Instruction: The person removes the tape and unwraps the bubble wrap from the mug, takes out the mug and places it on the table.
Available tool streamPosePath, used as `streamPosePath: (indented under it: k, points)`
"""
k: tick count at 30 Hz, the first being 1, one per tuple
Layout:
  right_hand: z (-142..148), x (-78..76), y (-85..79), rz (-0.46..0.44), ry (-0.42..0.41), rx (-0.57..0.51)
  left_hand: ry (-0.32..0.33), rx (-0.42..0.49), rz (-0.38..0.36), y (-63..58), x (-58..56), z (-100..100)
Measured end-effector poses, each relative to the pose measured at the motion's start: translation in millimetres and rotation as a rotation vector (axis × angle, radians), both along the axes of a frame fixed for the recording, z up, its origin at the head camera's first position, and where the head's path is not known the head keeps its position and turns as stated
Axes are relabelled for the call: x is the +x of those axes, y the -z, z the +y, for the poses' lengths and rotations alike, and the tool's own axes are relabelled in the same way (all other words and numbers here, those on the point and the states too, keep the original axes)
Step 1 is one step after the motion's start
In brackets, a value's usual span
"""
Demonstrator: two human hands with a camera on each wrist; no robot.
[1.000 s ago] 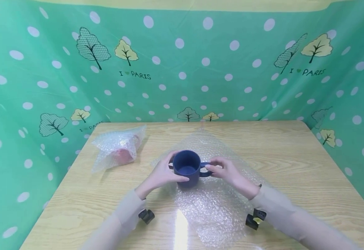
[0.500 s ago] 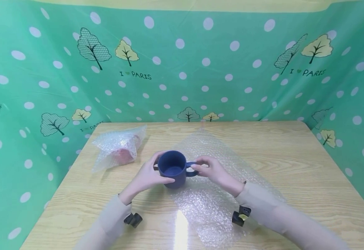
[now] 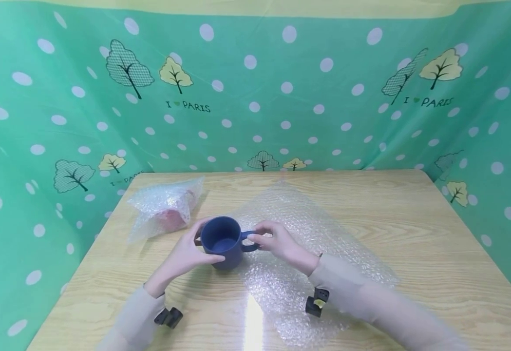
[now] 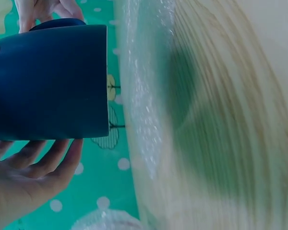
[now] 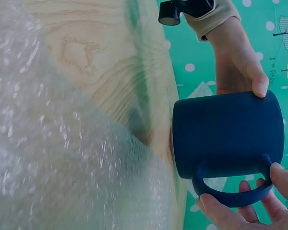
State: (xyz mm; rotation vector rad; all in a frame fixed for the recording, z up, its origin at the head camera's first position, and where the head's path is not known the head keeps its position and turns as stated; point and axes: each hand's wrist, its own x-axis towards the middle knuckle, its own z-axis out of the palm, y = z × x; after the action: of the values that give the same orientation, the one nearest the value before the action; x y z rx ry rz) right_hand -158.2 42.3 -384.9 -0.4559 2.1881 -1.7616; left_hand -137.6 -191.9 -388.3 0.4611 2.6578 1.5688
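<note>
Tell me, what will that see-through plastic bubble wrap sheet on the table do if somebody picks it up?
The clear plastic bubble wrap sheet will probably flop and droop, because similar clear bubble wrap bends around the pink object nearby. It's likely light for its size, since it looks thin enough to show the pale wooden table through it.

green cloth walls [image 3: 268,126] make this table [image 3: 413,229] a booth.
</note>
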Motion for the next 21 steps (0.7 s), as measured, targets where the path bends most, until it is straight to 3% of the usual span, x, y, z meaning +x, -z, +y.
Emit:
streamPosePath:
  k: [10, 21]
  points:
    - [-25, 4.6, 2.5, -0.033, -0.01, -0.029, -0.028, -0.022, 0.017, 3.9, 10.4, -24]
    - [-50, 5.0, 7.5, -0.03, -0.018, 0.012, -0.042, -0.064, 0.065, 9.3, 17.9, -49]
